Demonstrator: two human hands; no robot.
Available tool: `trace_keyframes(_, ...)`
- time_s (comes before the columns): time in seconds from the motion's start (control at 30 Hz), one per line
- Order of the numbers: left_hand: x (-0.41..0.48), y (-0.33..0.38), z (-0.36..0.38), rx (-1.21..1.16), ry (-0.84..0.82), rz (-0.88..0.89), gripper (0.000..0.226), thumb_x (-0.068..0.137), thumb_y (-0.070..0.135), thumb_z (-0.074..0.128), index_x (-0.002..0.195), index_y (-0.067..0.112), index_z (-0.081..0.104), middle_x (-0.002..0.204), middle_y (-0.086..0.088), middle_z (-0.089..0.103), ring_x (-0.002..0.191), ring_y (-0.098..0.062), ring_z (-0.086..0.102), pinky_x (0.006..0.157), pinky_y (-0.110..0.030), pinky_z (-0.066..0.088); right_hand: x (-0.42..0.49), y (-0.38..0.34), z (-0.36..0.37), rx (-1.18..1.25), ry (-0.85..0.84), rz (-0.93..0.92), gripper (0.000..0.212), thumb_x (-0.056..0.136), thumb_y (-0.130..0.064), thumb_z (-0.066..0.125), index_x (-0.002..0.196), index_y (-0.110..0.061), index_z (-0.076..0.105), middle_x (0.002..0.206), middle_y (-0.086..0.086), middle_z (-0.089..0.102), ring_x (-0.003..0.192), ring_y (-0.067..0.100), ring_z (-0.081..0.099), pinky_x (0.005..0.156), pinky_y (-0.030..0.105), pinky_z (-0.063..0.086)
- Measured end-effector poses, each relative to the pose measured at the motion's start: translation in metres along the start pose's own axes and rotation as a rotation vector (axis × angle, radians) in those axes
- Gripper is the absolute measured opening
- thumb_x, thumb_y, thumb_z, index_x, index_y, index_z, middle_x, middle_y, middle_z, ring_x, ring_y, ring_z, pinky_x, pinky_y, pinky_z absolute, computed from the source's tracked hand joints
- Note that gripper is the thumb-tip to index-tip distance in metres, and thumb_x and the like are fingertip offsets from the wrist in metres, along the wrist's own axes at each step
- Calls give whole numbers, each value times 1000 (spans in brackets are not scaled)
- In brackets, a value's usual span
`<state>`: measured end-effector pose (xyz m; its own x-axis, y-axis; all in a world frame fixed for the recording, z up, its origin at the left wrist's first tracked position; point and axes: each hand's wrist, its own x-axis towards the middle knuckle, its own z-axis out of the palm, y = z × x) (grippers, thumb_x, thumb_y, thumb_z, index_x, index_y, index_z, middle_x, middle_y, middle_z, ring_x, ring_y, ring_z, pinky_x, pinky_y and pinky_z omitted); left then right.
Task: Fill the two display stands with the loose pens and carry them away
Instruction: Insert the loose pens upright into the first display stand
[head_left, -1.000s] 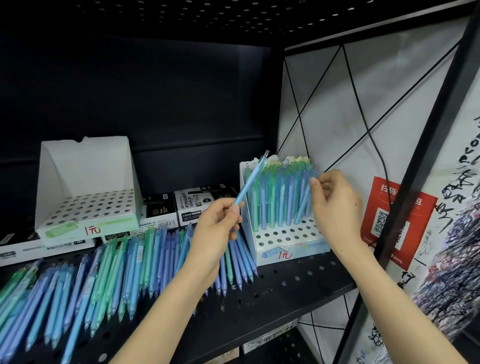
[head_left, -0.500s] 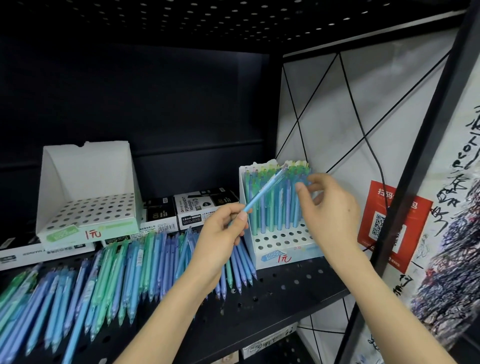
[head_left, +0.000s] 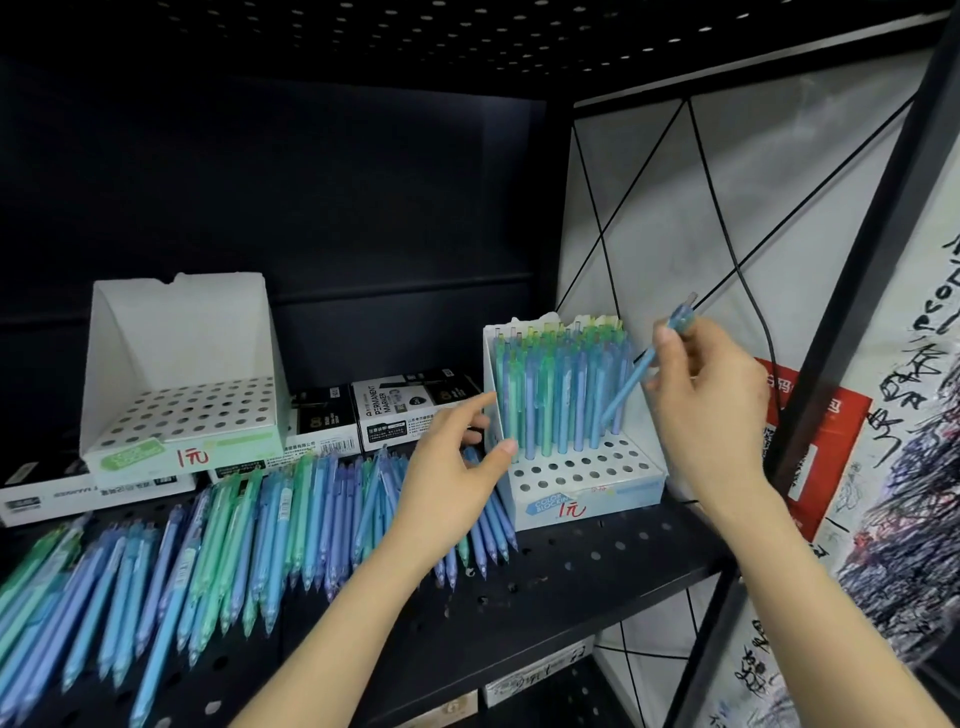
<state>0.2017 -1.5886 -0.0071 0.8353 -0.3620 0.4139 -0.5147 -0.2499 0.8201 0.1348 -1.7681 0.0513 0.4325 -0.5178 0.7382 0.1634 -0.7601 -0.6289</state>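
My right hand (head_left: 701, 400) pinches a light blue pen (head_left: 636, 374), tilted, its tip down among the pens standing in the right display stand (head_left: 582, 491). That white stand holds several rows of blue and green pens at its back; its front holes are bare. My left hand (head_left: 452, 467) hovers open just left of this stand, above the loose pens (head_left: 249, 525) that lie in a long row across the black perforated shelf (head_left: 571, 582). A second white display stand (head_left: 182, 415) sits at the left with nothing in its holes.
Boxes of permanent markers (head_left: 389, 410) lie behind the loose pens, between the two stands. A white side panel with black wires (head_left: 675, 208) closes the shelf's right end, with a black upright post (head_left: 857, 249) and a red QR notice (head_left: 815, 441) beyond.
The blue pen passed from my left hand to my right hand, which now tilts it into the right stand. My left hand dropped, empty, toward the loose pens.
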Motion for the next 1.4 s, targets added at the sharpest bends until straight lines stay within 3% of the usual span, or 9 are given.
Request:
trace_keyframes(0.1, 1, -4, 3, 79, -54, 18, 57, 88, 28, 61, 139, 34, 36, 126, 11, 47, 117, -6, 45, 97, -29, 43, 1, 10, 2, -196, -2, -55, 23, 96, -22, 47, 90, -5, 61, 63, 1, 54, 52, 13, 44, 49, 18, 29)
trace_keyframes(0.23, 3, -8, 6, 141, -77, 29, 68, 86, 27, 64, 143, 34, 28, 137, 7, 41, 126, -13, 40, 102, -40, 41, 1, 25, 9, -237, -66, -43, 28, 96, -23, 48, 80, -3, 59, 60, 8, 56, 51, 17, 44, 46, 21, 28)
trace_keyframes(0.43, 5, -13, 7, 212, -97, 23, 79, 84, 22, 66, 147, 32, 19, 141, 8, 37, 128, -14, 37, 103, -40, 40, 3, 35, 17, -197, -131, 82, 25, 93, -25, 55, 106, -4, 61, 76, 0, 60, 66, 16, 55, 62, 27, 43)
trace_keyframes(0.67, 6, -14, 6, 208, -107, 20, 79, 84, 22, 67, 146, 33, 20, 142, 8, 37, 129, -15, 37, 103, -41, 40, 2, 37, 23, -357, -288, 88, 20, 90, -27, 59, 92, -8, 63, 72, 4, 64, 65, 20, 58, 63, 27, 42)
trace_keyframes(0.87, 2, -8, -12, 202, -43, -22, 53, 86, 28, 64, 134, 34, 44, 132, 9, 46, 123, -12, 42, 103, -36, 40, -23, 9, 14, -337, -63, -62, 26, 93, -24, 53, 109, -8, 64, 81, 6, 69, 63, 16, 52, 56, 24, 31)
trace_keyframes(1.0, -18, -12, -60, 399, 82, -49, 35, 88, 28, 61, 122, 28, 57, 121, 6, 51, 116, -12, 47, 94, -23, 34, -58, -26, 35, -128, -375, -166, 25, 91, -28, 56, 107, -13, 67, 79, -6, 66, 63, 8, 54, 54, 12, 33)
trace_keyframes(1.1, -43, -26, -105, 584, 185, -187, 34, 88, 30, 60, 122, 24, 58, 123, -3, 53, 117, -21, 49, 96, -28, 36, -80, -38, 64, -119, -592, -256, 37, 93, -40, 49, 119, -17, 59, 89, -7, 65, 78, 12, 59, 64, 19, 42)
trace_keyframes(1.2, -64, -39, -140, 693, 217, -357, 41, 88, 37, 58, 126, 22, 56, 131, -7, 52, 121, -24, 50, 95, -33, 42, -93, -43, 91, -229, -700, -330, 48, 92, -51, 43, 122, -15, 55, 99, 1, 66, 94, 19, 59, 76, 29, 46)
trace_keyframes(1.4, -73, -53, -150, 774, 99, -488, 71, 83, 56, 56, 140, 17, 39, 141, -6, 46, 130, -23, 42, 103, -36, 39, -105, -57, 128, -346, -827, -293, 60, 85, -64, 45, 116, -13, 55, 101, 5, 61, 92, 21, 58, 71, 30, 46)
